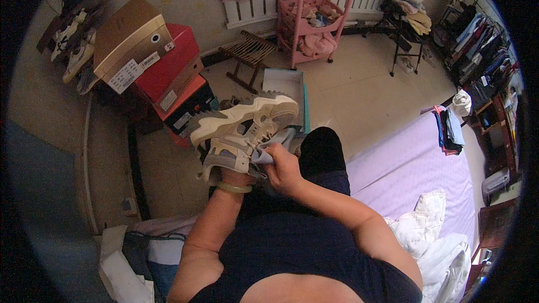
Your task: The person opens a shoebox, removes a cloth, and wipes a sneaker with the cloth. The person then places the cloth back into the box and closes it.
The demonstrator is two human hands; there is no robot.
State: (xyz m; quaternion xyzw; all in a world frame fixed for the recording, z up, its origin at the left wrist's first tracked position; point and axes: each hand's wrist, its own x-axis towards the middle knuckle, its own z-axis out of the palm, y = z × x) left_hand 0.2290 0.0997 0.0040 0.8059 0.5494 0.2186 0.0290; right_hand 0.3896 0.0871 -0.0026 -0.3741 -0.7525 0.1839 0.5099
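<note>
A chunky beige and grey sneaker (227, 149) is held up in front of my body, tilted so that part of its thick, ridged cream sole shows. My left hand (236, 175) reaches into its opening and bears it from within; the fingers are hidden, and a pale bangle (234, 187) circles the wrist. Pinched in my right hand (283, 169) is a grey cloth (266, 155), close against the laces and the side of the upper. From this angle I cannot tell how firmly the cloth touches the shoe.
Shoe boxes (130, 42) are stacked at left, beside hanging shoes (80, 57). Beyond the sneaker lie an open box (283, 76) and a slatted folding stool (248, 48). A pink trolley (297, 21) stands farther back. To the right is a lilac-covered bed (391, 168) with folded clothes (449, 132).
</note>
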